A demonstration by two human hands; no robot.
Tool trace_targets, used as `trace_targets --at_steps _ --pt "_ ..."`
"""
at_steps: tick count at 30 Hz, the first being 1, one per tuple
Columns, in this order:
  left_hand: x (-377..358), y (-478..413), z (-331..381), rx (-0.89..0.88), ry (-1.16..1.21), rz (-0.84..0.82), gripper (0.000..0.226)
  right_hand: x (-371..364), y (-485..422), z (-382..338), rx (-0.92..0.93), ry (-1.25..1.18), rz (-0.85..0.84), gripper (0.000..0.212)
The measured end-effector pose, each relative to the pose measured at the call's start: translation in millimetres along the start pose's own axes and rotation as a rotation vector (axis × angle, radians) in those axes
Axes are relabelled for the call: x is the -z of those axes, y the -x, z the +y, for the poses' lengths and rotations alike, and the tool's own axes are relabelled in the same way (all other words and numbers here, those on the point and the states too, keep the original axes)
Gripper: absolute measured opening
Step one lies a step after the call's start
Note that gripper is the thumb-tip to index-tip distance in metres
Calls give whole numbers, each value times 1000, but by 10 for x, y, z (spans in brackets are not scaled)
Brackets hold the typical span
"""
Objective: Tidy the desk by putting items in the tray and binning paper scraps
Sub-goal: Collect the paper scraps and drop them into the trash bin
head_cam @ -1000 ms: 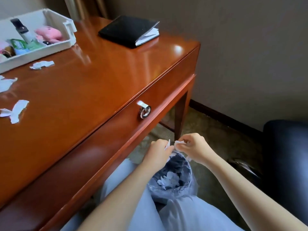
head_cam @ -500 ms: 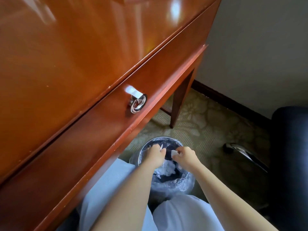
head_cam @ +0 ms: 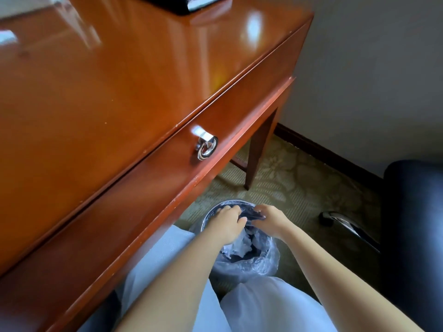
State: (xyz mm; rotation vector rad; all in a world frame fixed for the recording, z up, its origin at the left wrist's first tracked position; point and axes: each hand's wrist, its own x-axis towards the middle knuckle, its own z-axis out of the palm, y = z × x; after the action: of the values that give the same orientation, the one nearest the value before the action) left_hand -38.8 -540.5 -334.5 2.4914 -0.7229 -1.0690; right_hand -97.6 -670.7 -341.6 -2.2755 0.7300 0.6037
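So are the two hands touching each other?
Apart. The head view shows a dark gap between the left hand and right hand above the wastebin.

No text, label, brand or number can be read: the desk point(head_cam: 119, 92), its drawer pull point(head_cam: 206, 146), the folder point(head_cam: 184, 7) and the bin point(head_cam: 272, 258) show none.

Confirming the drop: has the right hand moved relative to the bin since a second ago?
Yes. The right hand has come down from above the bin to its mouth, fingers at the far rim; no scrap shows in it.
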Motion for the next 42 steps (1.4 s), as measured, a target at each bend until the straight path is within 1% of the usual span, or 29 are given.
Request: trace_targets --at_steps 4,7,11,17,22,28,32,35,37,40,42 --pt "226 269 116 -102 -56 -5 34 281 215 -172 56 48 53 30" --pt "451 562 229 -158 -55 -6 30 523 432 -317 103 24 108 22" --pt "868 1061 413 -257 -84 29 29 870 839 -554 261 69 146 20" --pt "1588 1956 588 -370 -99 166 24 1343 1508 -1009 469 164 196 19" --pt "2049 2608 536 -389 -202 322 25 1467 1992 -1481 635 198 232 17" --pt "2423 3155 85 -286 -259 493 17 1332 2271 -2110 803 269 278 20" --pt "2529 3406 -307 -214 -269 589 23 1114 2317 -2560 906 308 282 19" --pt "2534 3495 -632 -145 -255 622 29 875 2228 -2852 970 333 281 21" --pt "2518 3531 -885 -59 -269 642 37 689 2142 -3055 997 341 266 27" --pt "2521 3556 -1252 157 -284 646 56 429 1994 -3285 1039 361 248 40" --pt "2560 3560 -1495 255 -283 667 60 288 1880 -3405 1064 362 260 49"
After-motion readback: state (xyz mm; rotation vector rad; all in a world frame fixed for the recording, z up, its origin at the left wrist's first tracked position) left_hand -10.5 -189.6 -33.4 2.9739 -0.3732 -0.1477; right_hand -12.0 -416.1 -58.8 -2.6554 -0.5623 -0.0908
